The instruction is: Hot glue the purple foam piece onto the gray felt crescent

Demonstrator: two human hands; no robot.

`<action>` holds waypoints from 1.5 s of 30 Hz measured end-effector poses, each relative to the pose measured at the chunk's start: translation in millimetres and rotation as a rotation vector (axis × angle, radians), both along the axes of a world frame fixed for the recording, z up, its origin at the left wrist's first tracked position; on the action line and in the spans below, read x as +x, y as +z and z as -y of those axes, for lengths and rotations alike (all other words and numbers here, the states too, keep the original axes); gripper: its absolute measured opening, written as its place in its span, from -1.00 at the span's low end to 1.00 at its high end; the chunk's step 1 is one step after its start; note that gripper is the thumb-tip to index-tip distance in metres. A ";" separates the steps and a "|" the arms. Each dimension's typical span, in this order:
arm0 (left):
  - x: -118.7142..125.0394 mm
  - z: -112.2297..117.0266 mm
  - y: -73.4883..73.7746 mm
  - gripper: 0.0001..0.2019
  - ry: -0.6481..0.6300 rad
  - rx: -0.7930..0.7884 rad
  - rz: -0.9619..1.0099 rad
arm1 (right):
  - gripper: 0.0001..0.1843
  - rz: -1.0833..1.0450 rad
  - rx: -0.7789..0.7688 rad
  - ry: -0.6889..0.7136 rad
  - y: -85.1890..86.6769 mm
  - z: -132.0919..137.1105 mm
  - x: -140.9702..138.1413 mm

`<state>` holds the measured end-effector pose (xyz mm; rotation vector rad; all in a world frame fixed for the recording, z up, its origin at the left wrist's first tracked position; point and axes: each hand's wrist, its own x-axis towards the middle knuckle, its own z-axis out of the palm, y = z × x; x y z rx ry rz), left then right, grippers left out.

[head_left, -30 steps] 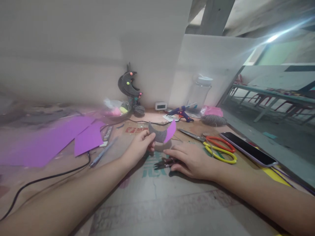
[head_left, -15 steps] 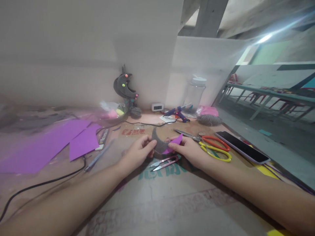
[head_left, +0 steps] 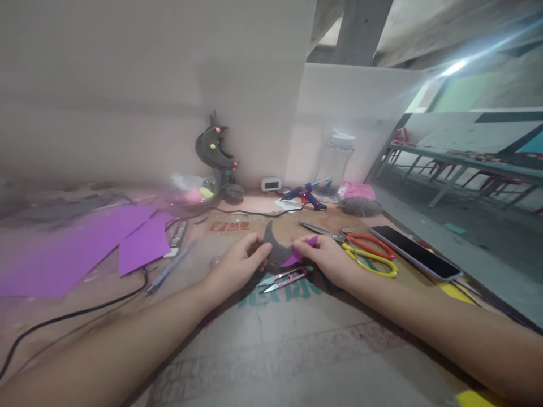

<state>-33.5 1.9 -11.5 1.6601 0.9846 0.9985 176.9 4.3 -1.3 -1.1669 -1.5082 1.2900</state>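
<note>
A dark grey crescent (head_left: 276, 249) is held above the cardboard, its pointed tip upward. My left hand (head_left: 246, 254) grips its left side between thumb and fingers. A small purple piece (head_left: 292, 259) lies against the crescent's lower right part. My right hand (head_left: 320, 255) pinches that purple piece, with a corner of it sticking out above the fingers. How the piece and the crescent are joined cannot be made out. Just below the hands lie thread snips (head_left: 284, 279) with pink handles.
Right of my hands are scissors (head_left: 369, 254) with red and yellow handles and a phone (head_left: 418, 252). Behind stand a glue gun (head_left: 304, 196), a small clock (head_left: 271, 184), a clear bottle (head_left: 336, 161) and a decorated grey moon (head_left: 211, 148). Purple sheets (head_left: 85, 249) and a pen (head_left: 169, 268) lie left.
The crescent has turned slightly, and less of the purple piece shows above my right fingers, which have shifted on it. My left hand stays nearly in place.
</note>
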 end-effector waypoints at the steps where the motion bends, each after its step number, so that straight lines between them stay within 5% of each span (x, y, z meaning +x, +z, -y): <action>1: 0.1 0.0 0.6 -0.77 0.001 -0.002 0.009 | -0.51 -0.012 -0.014 -0.001 0.2 0.1 -0.2; 17: -0.7 -2.5 3.1 -0.70 -0.021 0.000 -0.037 | -0.64 0.113 0.074 0.031 -1.8 1.8 -3.5; 23: -3.7 -6.3 5.6 -0.83 0.136 0.001 -0.015 | -0.78 0.489 0.500 0.079 3.1 4.2 6.2; 29: -2.6 -4.2 10.5 -0.84 0.105 -0.073 -0.006 | -0.64 0.780 1.005 0.427 6.8 18.7 3.7; 40: -4.7 -8.2 8.9 -0.73 0.083 -0.014 -0.040 | -0.68 0.883 1.067 0.510 2.3 26.9 2.0; 45: -7.9 -9.4 4.3 -0.68 0.082 0.003 -0.133 | -0.62 0.818 1.062 0.243 10.8 24.7 8.1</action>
